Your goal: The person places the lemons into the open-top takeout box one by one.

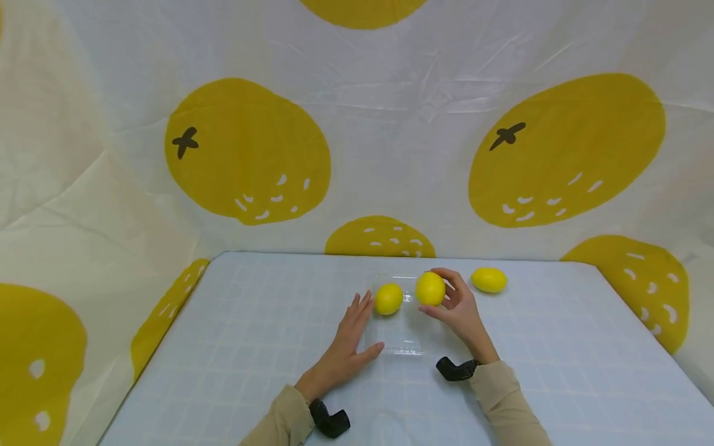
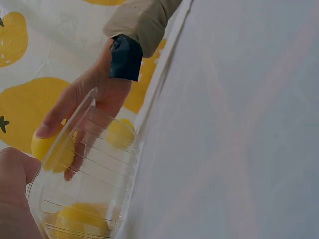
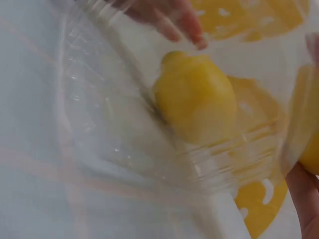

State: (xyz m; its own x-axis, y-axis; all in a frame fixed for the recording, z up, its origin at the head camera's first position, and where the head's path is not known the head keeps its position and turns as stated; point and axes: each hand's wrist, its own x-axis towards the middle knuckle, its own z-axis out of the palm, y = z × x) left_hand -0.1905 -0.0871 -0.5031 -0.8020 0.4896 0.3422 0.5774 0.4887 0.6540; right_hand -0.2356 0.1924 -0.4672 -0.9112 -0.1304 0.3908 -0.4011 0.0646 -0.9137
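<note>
A pale blue tablecloth with a faint white grid [image 1: 234,347] covers the table. 1 loose yellow lemon [image 1: 489,280] lies near its far edge. Behind hangs a white fabric backdrop printed with large yellow citrus shapes [image 1: 390,111].

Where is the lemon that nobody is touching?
In the head view the loose yellow oval lemon lies on the pale blue checked table, far right, beyond the right hand, outside the clear plastic tray.

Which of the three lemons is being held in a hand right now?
The middle lemon, gripped by the right hand. The left one sits in the clear tray; the right one lies on the table, untouched.
</note>
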